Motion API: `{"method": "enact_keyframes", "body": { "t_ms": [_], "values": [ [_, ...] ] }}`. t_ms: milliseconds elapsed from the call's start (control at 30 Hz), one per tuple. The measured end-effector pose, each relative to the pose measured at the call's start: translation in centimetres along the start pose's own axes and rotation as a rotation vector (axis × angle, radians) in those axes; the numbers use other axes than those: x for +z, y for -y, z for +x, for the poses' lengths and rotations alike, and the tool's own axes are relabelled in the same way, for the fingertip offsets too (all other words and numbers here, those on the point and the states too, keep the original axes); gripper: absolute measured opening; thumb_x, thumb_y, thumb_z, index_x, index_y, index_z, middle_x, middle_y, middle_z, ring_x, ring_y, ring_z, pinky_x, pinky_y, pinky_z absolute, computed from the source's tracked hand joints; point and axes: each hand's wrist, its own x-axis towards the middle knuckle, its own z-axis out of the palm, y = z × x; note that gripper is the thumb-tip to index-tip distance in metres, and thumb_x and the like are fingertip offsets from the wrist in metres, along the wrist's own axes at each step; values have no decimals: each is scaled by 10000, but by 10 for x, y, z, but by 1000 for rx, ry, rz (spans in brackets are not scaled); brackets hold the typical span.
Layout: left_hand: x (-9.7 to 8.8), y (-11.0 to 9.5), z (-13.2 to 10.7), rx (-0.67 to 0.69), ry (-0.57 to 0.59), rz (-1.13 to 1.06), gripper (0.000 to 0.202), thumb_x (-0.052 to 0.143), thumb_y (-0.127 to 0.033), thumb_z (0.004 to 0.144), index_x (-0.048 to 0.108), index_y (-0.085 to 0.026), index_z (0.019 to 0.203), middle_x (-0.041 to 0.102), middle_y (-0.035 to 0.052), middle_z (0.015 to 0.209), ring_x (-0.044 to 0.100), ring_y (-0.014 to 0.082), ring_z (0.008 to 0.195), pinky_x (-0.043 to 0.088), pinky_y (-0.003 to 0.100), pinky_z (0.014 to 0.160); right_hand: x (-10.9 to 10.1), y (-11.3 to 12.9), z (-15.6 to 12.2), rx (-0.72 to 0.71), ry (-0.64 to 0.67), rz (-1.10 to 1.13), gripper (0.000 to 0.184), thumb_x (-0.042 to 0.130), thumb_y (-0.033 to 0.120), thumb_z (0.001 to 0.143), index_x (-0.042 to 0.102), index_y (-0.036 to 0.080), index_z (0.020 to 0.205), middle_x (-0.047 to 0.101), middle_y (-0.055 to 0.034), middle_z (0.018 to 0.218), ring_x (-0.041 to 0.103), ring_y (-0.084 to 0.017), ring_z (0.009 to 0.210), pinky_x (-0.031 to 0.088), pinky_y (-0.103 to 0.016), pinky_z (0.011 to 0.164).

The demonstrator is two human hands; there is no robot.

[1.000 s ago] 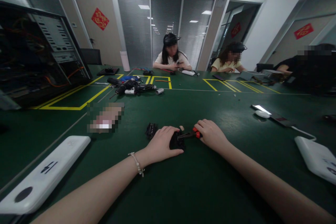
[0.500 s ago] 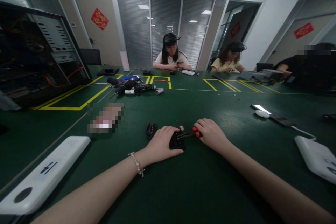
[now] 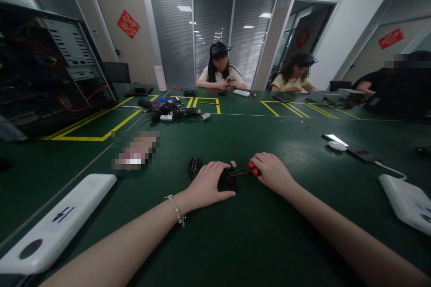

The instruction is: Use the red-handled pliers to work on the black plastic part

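Observation:
My left hand (image 3: 210, 181) is wrapped over a small black plastic part (image 3: 227, 182) lying on the green table, its thumb along the near side. A bracelet (image 3: 176, 210) circles that wrist. Red-handled pliers (image 3: 245, 171) are in the grip of my right hand (image 3: 271, 169), and their dark jaws reach left onto the top of the black part. Whether the jaws pinch anything is too small to tell. Another black piece (image 3: 194, 167) sits just left of my left fingers. Beyond the black part lies a small pale scrap (image 3: 233, 163).
White power banks lie at left (image 3: 63, 219) and right (image 3: 406, 202). A blurred phone-like object (image 3: 138, 150) is at left, beyond it a power drill (image 3: 164, 110). An open computer case (image 3: 57, 71) stands far left. Several people sit across the table.
The pliers' handles and my right hand have shifted very slightly right. My left hand stays on the black part. At far right, a person's grey metal object has tilted or moved.

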Motion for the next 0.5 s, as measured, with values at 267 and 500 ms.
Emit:
{"method": "enact_keyframes", "body": {
  "t_ms": [267,500],
  "values": [
    [-2,-1,-1,-6,7,-12,574,619,-483,640,422,-236,1119,490,49,1123,441,256,1037,366,422,864,0,0,0,9,8,-21,271,539,113,622,549,170,887,569,-65,900,490,-191,815,363,-313,721],
    [-1,0,0,4,-4,1,566,619,-466,647,418,-231,1120,488,51,1124,439,255,1040,353,418,873,1,1,0,12,13,-32,253,531,101,628,551,174,869,570,-52,876,485,-181,795,351,-302,697]
  ]
}}
